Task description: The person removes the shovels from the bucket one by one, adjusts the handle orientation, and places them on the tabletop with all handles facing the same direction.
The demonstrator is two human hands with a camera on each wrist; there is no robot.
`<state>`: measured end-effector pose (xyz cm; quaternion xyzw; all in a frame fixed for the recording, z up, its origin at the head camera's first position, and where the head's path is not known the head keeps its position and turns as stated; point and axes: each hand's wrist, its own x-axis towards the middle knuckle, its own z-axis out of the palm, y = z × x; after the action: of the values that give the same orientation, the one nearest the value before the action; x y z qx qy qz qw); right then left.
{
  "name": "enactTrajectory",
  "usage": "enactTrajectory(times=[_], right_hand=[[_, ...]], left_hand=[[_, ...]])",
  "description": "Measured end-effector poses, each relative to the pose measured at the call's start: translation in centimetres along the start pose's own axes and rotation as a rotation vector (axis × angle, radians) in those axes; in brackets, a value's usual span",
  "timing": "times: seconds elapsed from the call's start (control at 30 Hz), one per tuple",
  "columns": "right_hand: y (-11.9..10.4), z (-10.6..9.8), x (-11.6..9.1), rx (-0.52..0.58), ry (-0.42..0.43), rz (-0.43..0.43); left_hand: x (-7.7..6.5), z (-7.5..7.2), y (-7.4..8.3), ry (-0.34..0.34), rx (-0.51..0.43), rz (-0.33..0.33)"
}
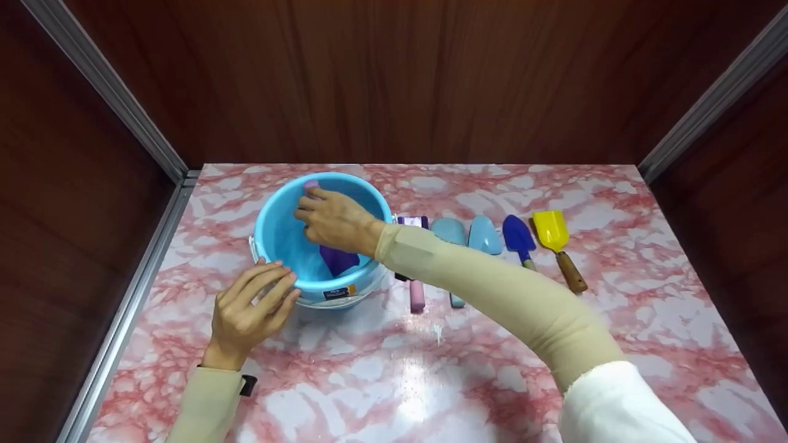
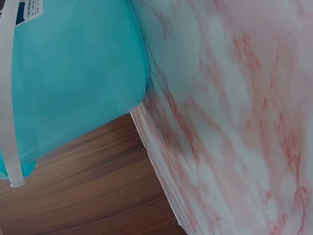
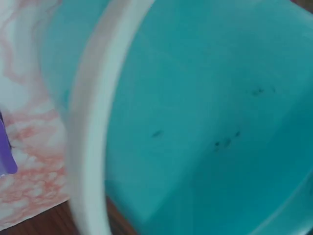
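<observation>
A light blue bucket (image 1: 280, 206) stands upright on the table, its white handle (image 2: 7, 88) hanging down outside. My right hand (image 1: 338, 221) is inside the bucket's mouth. Its fingers are curled around the pink handle (image 1: 311, 184) of a purple garden tool, whose purple blade (image 1: 337, 261) points down into the bucket. The hand covers the middle of that tool. My left hand (image 1: 252, 307) rests its fingertips on the near left rim, with fingers extended. Neither hand shows in the wrist views, which show the bucket's outer wall.
Right of the bucket, a row of garden tools lies on the marbled table (image 1: 345, 381): a pink-handled purple tool (image 1: 417, 295), a pale blue tool (image 1: 448, 231), a light blue scoop (image 1: 485, 235), a dark blue trowel (image 1: 519, 232) and a yellow shovel (image 1: 552, 231). My right forearm crosses over some.
</observation>
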<state>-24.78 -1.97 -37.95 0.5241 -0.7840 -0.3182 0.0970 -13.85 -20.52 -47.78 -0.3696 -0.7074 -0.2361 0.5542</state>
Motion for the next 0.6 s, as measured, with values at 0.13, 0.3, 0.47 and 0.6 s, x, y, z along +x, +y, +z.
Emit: enactTrajectory(times=[0.13, 0.3, 0.47, 0.6], right_hand=[[-0.5, 0.0, 0.9, -0.057, -0.026, -0.014], [-1.3, 0.7, 1.5, -0.112, -0.059, -0.020], [-1.7, 1.6, 1.4, -0.118, -0.098, 0.061], [-1.3, 1.9, 1.1, -0.160, -0.135, 0.139]], left_hand=[[0.1, 0.0, 0.0, -0.002, -0.003, 0.002], [0.2, 0.0, 0.1, 0.008, -0.006, 0.006], [0.3, 0.2, 0.3, 0.024, -0.015, 0.006], [0.4, 0.2, 0.3, 0.034, -0.021, 0.005]])
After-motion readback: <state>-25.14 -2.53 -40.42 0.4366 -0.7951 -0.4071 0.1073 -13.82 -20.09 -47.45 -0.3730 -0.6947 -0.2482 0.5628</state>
